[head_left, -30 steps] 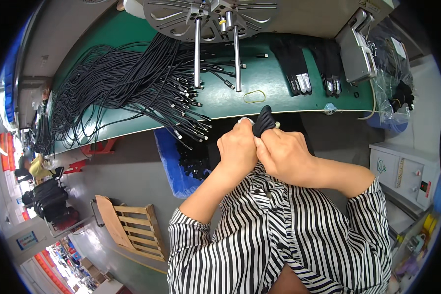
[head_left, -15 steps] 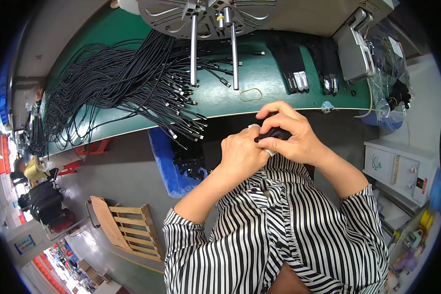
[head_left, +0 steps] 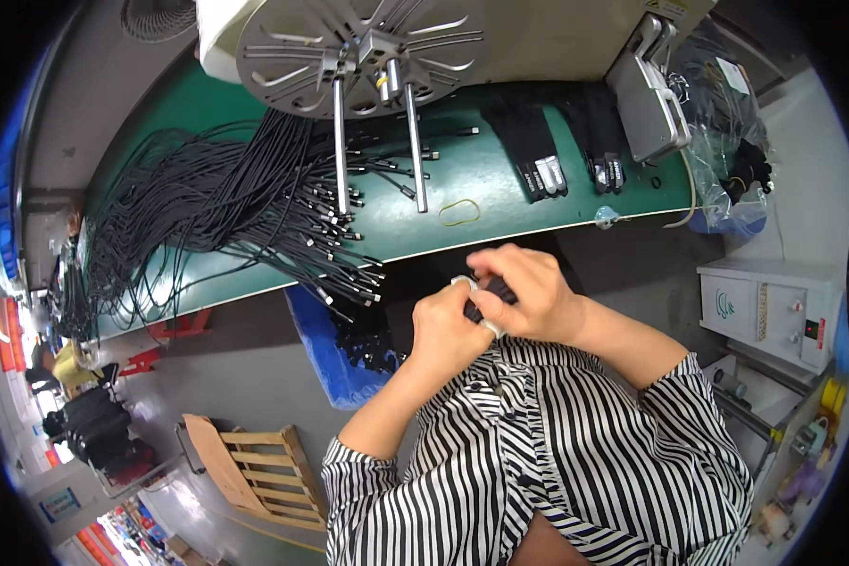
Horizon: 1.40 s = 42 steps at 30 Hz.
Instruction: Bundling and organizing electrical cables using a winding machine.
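Note:
In front of my chest, just off the bench's near edge, both hands meet around a small black bundle (head_left: 500, 290) that looks like wound cable; most of it is hidden by fingers. My left hand (head_left: 448, 325) is closed on its left side, with white wraps on some fingers. Curled over the top and right side is my right hand (head_left: 535, 297), its thumb pressed toward the left fingers. Beyond them on the green bench (head_left: 401, 231) lies a yellowish rubber band (head_left: 459, 212). To the left spreads a large heap of black cables (head_left: 208, 184) with metal plug ends.
Over the bench hangs a slotted metal disc (head_left: 358, 57) with two rods (head_left: 417, 151). Black cable bundles with pale labels (head_left: 545, 176) lie at the right, beside a metal clamp box (head_left: 646, 104). A blue-lined bin (head_left: 325, 358) stands below the edge; a wooden pallet (head_left: 264, 476) is at lower left.
The view has shifted, so the bench and disc appear lower and further left. My right fingers have closed in more tightly over the black bundle, and both hands remain together.

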Tool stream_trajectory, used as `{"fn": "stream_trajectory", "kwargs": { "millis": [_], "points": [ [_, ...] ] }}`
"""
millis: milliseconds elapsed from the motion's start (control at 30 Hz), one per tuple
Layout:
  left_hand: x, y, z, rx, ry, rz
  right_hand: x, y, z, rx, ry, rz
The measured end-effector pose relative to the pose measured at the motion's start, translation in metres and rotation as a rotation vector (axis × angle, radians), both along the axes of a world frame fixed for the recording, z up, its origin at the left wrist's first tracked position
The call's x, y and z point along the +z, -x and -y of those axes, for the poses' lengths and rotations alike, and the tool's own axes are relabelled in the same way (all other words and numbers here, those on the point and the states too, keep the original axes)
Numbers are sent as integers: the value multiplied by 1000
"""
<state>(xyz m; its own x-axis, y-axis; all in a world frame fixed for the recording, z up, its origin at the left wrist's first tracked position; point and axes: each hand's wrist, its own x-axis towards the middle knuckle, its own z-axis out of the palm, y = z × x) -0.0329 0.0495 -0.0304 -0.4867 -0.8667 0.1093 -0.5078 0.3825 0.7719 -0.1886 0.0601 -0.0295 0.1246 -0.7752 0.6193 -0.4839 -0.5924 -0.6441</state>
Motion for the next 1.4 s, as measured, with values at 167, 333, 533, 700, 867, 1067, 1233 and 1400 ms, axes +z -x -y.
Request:
{"fn": "stream_trajectory", "kwargs": {
  "millis": [167,333,533,700,867,1067,1233,1400],
  "points": [
    [2,-16,-13,10,-20,-15,5,-7,-7,130,-14,-48],
    [-16,-93,-22,111,-105,586,14,31,31,-272,-105,-205],
    [-17,-142,-26,192,64,893,-30,55,61,-584,-173,-724],
    [10,-83,-1,53,146,122,-13,11,33,-478,-194,-640],
    [9,-15,56,-250,565,128,-6,36,45,-531,-76,-452],
    [-8,33,106,-366,516,138,-5,67,81,-559,-300,-269],
    [-16,53,90,-398,377,31,-22,74,91,-499,-321,-155],
    [-13,62,90,-407,405,49,-18,77,91,-529,-258,-157]
  ]
}}
